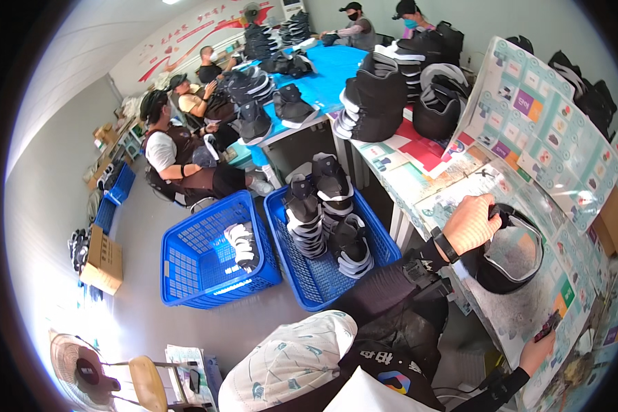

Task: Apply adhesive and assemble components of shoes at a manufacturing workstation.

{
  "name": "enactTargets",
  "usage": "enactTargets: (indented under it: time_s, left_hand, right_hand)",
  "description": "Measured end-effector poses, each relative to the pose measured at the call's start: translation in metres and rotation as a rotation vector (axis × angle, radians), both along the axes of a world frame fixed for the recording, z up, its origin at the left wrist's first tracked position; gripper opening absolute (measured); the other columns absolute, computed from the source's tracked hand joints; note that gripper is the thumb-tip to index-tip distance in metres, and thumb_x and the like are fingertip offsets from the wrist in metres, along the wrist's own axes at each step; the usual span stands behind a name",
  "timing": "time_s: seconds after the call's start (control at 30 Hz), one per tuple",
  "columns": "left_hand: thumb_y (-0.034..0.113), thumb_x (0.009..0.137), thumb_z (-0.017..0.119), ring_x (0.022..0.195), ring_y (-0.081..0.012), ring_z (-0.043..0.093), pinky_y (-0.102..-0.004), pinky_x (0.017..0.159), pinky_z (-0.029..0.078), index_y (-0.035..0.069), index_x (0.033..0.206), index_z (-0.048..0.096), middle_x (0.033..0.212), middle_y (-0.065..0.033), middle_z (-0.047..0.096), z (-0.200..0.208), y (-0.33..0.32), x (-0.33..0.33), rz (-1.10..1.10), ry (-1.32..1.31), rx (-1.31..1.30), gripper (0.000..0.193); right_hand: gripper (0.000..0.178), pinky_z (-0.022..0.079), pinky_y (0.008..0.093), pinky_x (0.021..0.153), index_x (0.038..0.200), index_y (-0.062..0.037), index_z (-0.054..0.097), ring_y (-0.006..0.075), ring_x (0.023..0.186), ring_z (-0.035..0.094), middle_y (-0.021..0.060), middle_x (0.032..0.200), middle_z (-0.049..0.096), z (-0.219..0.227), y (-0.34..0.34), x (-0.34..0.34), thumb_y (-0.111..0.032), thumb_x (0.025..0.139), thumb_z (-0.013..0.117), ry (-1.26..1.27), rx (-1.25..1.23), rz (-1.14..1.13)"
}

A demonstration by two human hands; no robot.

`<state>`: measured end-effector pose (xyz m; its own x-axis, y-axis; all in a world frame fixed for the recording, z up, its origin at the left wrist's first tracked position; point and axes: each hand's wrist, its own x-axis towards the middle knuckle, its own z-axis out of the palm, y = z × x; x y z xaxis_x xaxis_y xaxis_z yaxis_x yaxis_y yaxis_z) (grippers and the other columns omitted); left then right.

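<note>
A black cap (pixel 491 276) with a grey-white inside rests, opening up, on the paper-covered table at the right. My left hand (pixel 468 225) is closed on the far-left edge of this cap, its fingers curled over the rim. Nearer the table's front right, my right hand (pixel 535 353) is closed around a small dark tool (pixel 547 327) with reddish parts; its exact kind is too small to make out. The tool points toward the cap and stays apart from it.
A stack of black caps (pixel 374 99) stands beyond my left hand. Printed sheets (pixel 539 127) rise along the right side. Two blue crates (pixel 220 257) with caps stand on the floor to the left. Several co-workers (pixel 175 147) sit around a blue-covered table (pixel 333 65). A fan (pixel 79 371) stands lower left.
</note>
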<state>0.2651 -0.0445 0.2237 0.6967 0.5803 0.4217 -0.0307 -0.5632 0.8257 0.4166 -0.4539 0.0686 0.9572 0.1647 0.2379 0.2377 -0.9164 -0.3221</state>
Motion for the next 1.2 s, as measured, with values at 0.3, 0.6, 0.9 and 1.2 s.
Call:
enactTargets:
  time_s: [0.3, 0.6, 0.9, 1.2]
  left_hand:
    - [0.015, 0.090, 0.074, 0.068, -0.0370, 0.068, -0.0424, 0.065, 0.053, -0.005, 0.097, 0.064, 0.076, -0.0233, 0.067, 0.000, -0.016, -0.042, -0.070, -0.183, 0.014, 0.023]
    - [0.012, 0.092, 0.075, 0.062, -0.0170, 0.058, -0.0330, 0.063, 0.050, -0.002, 0.099, 0.066, 0.071, -0.0123, 0.065, -0.008, -0.005, -0.071, -0.127, -0.202, -0.123, 0.018]
    - [0.012, 0.091, 0.075, 0.066, -0.0193, 0.066, -0.0325, 0.065, 0.052, -0.001, 0.100, 0.069, 0.076, -0.0125, 0.070, 0.002, 0.005, -0.090, -0.170, -0.167, 0.063, 0.017]
    - [0.013, 0.088, 0.075, 0.076, -0.0310, 0.070, -0.0360, 0.072, 0.055, -0.001, 0.103, 0.071, 0.086, -0.0168, 0.072, 0.009, 0.011, -0.094, -0.185, -0.130, 0.068, 0.020]
  right_hand:
    - [0.060, 0.041, 0.0377, 0.113, 0.155, -0.0003, 0.047, 0.0247, 0.139, 0.052, 0.0151, 0.157, 0.050, 0.013, 0.133, -0.068, -0.043, 0.113, 0.043, 0.416, 1.254, 0.281]
    - [0.057, 0.045, 0.0360, 0.112, 0.135, 0.0104, 0.062, 0.0222, 0.123, 0.065, 0.0151, 0.128, 0.071, 0.010, 0.155, -0.053, -0.039, 0.113, 0.046, 0.524, 1.165, 0.461]
    - [0.046, 0.054, 0.0321, 0.093, 0.118, 0.0102, 0.070, 0.0170, 0.100, 0.069, 0.0116, 0.112, 0.075, 0.039, 0.177, -0.050, -0.034, 0.110, 0.057, 0.353, 1.181, 0.390]
    - [0.046, 0.053, 0.0294, 0.082, 0.099, 0.0031, 0.076, 0.0167, 0.089, 0.073, 0.0114, 0.097, 0.078, 0.045, 0.189, -0.061, -0.039, 0.108, 0.059, 0.636, 1.328, 0.343]
